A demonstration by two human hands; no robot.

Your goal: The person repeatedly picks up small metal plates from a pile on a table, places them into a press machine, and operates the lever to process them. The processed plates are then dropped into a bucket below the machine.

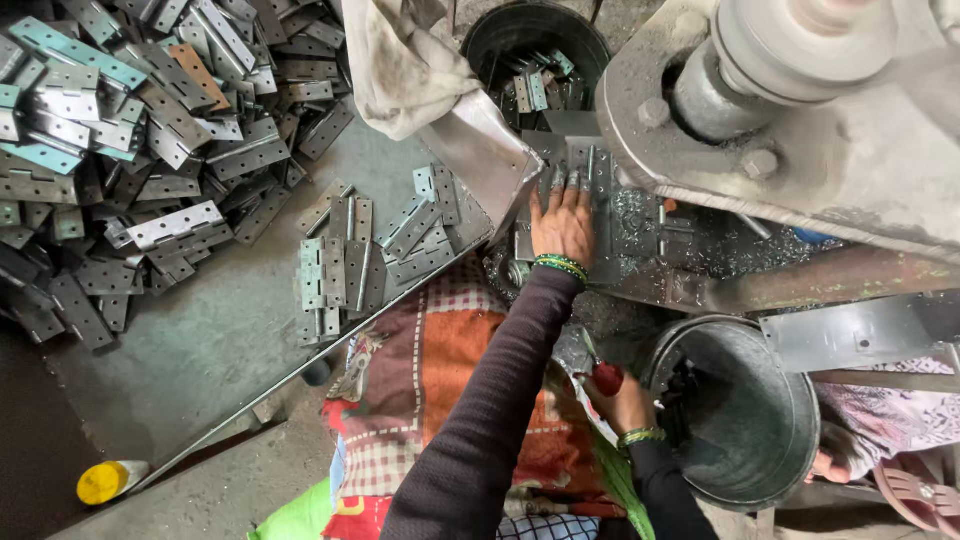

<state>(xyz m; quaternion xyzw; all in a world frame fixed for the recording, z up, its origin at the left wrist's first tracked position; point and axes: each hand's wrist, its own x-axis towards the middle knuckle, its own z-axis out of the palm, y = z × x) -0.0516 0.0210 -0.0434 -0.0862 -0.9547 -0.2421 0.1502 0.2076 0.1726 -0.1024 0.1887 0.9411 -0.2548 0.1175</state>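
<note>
Fingers (566, 190) of left hand (562, 228) spreading flat, grip open, pinning hinge plate (588, 165) steady beneath grey machine head (800, 110), right hand (622, 400) closing its grip round red-handled tool (605, 376) beside metal bucket (760, 470), ready nearby.

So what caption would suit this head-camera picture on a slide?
Left hand flat on a metal hinge plate under a machine; right hand grips a red-handled tool.
</note>
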